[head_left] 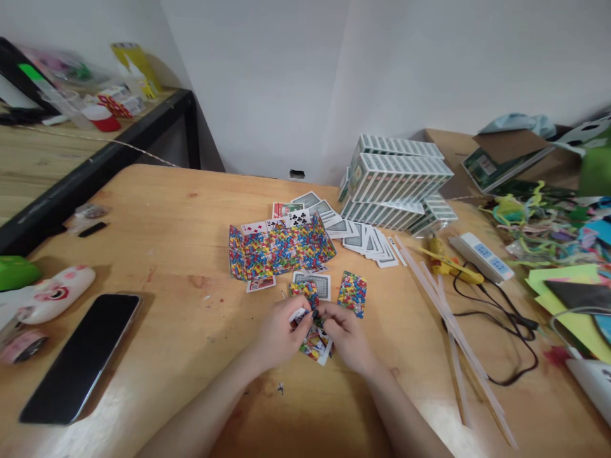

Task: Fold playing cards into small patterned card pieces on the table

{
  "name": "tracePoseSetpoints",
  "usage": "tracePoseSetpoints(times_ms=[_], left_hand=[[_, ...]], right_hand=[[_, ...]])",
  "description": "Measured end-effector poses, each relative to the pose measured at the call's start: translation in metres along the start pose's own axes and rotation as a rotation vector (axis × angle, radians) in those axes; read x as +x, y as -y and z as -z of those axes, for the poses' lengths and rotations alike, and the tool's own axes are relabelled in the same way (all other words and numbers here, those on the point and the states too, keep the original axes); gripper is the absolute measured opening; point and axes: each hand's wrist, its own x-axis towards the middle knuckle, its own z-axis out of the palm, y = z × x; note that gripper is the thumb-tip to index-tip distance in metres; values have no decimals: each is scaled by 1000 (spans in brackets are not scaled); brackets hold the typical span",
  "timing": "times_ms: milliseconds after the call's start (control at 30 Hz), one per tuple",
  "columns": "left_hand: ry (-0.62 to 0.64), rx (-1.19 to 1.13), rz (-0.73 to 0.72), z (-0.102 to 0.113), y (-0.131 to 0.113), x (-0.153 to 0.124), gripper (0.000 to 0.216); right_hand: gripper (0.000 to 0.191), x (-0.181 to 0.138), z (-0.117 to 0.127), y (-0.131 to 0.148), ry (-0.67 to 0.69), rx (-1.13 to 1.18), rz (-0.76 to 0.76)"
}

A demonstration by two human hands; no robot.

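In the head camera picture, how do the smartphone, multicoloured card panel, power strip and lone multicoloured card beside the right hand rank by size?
1. Smartphone and multicoloured card panel: too alike to rank; the phone seems nearer the camera.
2. Power strip
3. Lone multicoloured card

Bench [167,216]: pale wood, stained
Left: black phone [83,356]
Middle: multicoloured panel [281,251], fanned playing cards [367,242]
Rear: striped boxes [401,178], stacked
Right: translucent sticks [451,318], power strip [482,256]
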Motion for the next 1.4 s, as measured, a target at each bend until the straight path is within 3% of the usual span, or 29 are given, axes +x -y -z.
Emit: tracePoseSetpoints(times_ms=[200, 400, 567, 767, 967, 1133, 1400], left_hand=[[18, -13, -1, 3, -1, 1, 16], [-85, -39, 47, 4, 2, 1, 12], [-116, 30, 8, 5, 6, 3, 11], [-92, 45, -137, 7, 4, 1, 14], [-183, 91, -89, 1, -2, -2, 20], [-274, 168, -29, -2, -3, -6, 23], [-219, 220, 2, 0, -2, -6, 26]], right_hand=[[16, -1, -2, -8, -45, -45, 42], [20, 0, 1, -10, -50, 77, -96], [16, 3, 4, -4, -63, -74, 69], [18, -2, 9, -5, -185, -441, 341], [20, -5, 9, -5, -284, -667, 553], [19, -5, 7, -3, -302, -686, 611], [18, -5, 8, -4, -310, -699, 605]])
